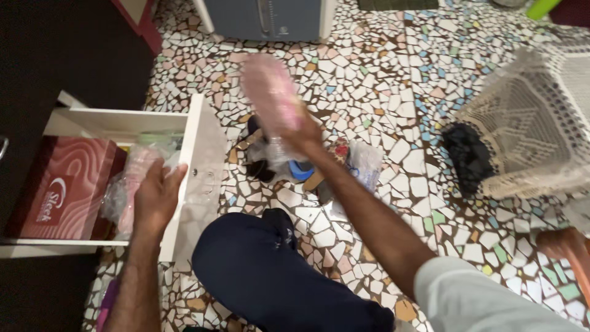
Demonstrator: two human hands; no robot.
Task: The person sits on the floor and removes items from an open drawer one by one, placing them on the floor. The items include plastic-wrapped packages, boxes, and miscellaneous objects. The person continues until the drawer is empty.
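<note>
At the far left, a white drawer (195, 132) stood pulled open from a dark cabinet. Inside it lay a maroon box (64, 184) with swirled lines, and just right of that a clear plastic bag (126, 184) holding something pink. The left hand (157, 197) rested inside the drawer, fingers curled loosely over that bag and touching it; whether it truly gripped the bag could not be told. Below, a bent knee in dark trousers (264, 270) was over the mosaic-tiled floor (393, 80). To the right, the right hand (301, 132) was raised above the floor, closed around the lower end of a blurred pink wrapped packet (270, 92). Beneath it lay a small heap of bags and shoes (307, 166). Farthest right sat a white lace-covered object (528, 129) beside a black cloth (468, 157).
</note>
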